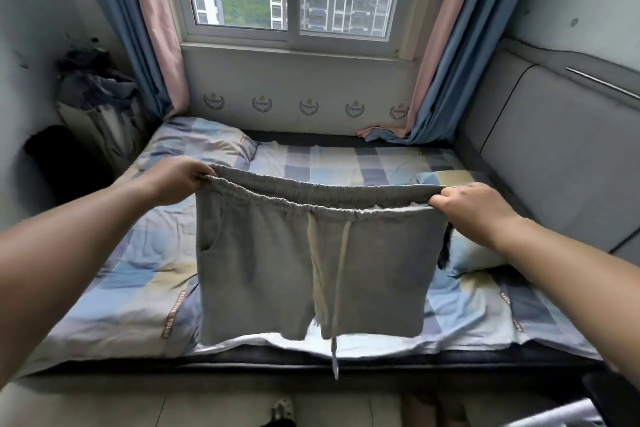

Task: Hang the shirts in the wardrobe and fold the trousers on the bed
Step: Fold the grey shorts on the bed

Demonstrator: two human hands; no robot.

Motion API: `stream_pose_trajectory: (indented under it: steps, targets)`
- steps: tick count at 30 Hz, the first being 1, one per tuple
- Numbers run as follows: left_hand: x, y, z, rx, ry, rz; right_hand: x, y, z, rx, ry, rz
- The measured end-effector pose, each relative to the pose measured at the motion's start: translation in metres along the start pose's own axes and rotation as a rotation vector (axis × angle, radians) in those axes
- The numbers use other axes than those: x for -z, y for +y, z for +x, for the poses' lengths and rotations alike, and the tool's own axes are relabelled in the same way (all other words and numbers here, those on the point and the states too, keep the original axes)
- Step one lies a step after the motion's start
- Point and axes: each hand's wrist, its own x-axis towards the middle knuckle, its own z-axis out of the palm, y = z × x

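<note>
head view: grey shorts (311, 260) held up by the waistband over the bed (138, 288), spread flat and facing the camera, hems hanging just above the near edge of the mattress. left hand (176, 184) pinching the left end of the elastic waistband, fingers curled round the cloth; right hand (474, 208) gripping the right end the same way, band pulled taut between the two. looks like the folding step for the trousers, at its start: garment straightened but not yet laid down or doubled. next move probably calls for lowering it flat onto the quilt, or bringing the two ends together to lay one leg over the other, keeping the waistband even and the drawstring (332, 288) tucked clear of the fold.

soft jersey knit, thick and limp, with a gathered ribbed waistband and a slit pocket at the left seam. pale flat cord drawstring dangling in two tails, the longer one well past the hem. checked quilt in blue, cream and lilac, rumpled, with a pillow (464, 253) just beside the right hand. heap of dark clothes (97, 90) at the far left corner, too muddled to tell shirts from anything else. no wardrobe in sight.
</note>
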Motion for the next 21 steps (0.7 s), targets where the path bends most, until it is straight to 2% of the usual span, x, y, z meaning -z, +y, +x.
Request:
stream_pose_trajectory:
  steps: [3, 9, 16, 21]
  targets:
    - [-0.005, 0.001, -0.007, 0.050, -0.004, 0.104, -0.006, -0.010, 0.004, -0.009, -0.029, 0.016]
    - [-0.049, -0.003, -0.008, 0.204, -0.119, 0.022, -0.053, -0.040, 0.017, 0.021, -0.148, 0.027]
    - [-0.161, -0.054, 0.034, 0.308, -0.254, -0.023, -0.156, -0.070, 0.086, 0.049, -0.308, 0.070]
    - [-0.252, -0.103, 0.107, 0.395, -0.366, -0.069, -0.239, -0.092, 0.178, -0.092, -0.423, 0.140]
